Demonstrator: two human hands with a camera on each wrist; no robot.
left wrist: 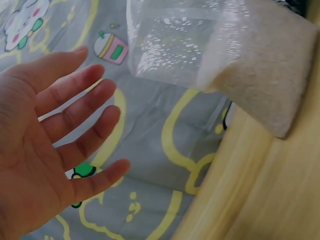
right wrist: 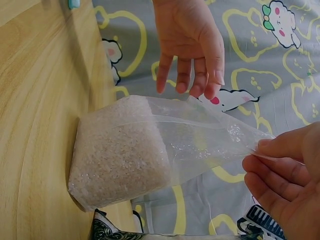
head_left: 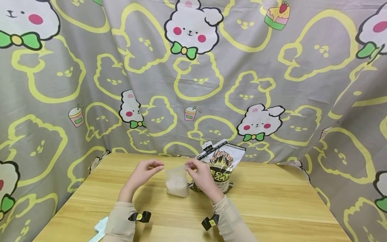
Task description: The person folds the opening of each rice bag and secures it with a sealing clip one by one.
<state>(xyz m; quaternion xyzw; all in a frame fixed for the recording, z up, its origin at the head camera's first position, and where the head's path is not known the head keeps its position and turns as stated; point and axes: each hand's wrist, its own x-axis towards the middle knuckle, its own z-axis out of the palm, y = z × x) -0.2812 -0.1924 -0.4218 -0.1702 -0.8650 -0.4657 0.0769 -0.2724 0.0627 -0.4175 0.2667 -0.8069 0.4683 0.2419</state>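
Observation:
A clear plastic bag of rice stands on the wooden table, its lower part filled with pale grains. My right hand pinches the top corner of the bag between thumb and fingers, as the right wrist view shows. Left of the bag, my left hand hovers with fingers spread, apart from the plastic; in the left wrist view the palm is bare. Just behind the right hand stands a printed black and white package, partly hidden by that hand.
A black clip strip lies across the package's top edge. At the table's near left is a pale blue plastic item, partly covered by the left sleeve. A grey patterned curtain hangs behind the wooden table.

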